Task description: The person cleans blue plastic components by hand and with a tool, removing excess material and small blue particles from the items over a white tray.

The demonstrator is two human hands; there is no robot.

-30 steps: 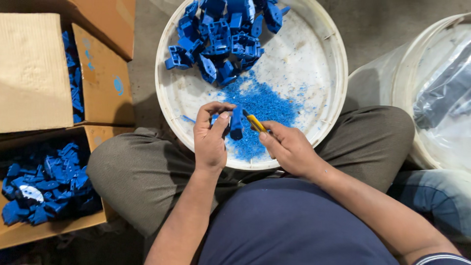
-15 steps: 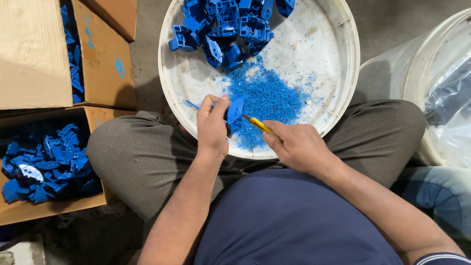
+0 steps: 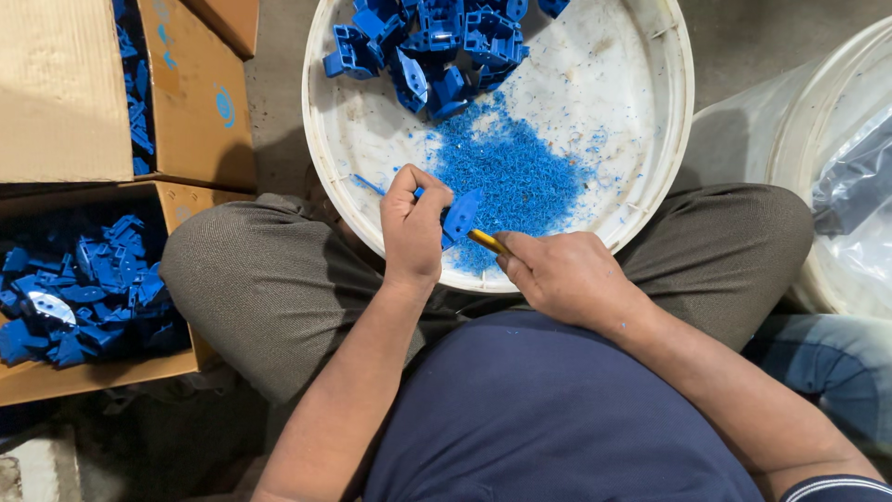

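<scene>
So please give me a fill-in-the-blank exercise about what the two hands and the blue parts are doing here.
1. The left hand holds a small ____ plastic part.
2. The right hand holds a thin tool with a ____ handle.
3. Blue plastic shavings lie in a round ____ tub.

Missing words: blue; yellow; white

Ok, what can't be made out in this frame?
Head view only:
- Tool in the right hand: only a yellow stub shows; the hand hides the rest.
- Blue part: left hand covers half.
- Parts pile: cut off by the top edge.
- Bag contents: blurred by plastic.
</scene>
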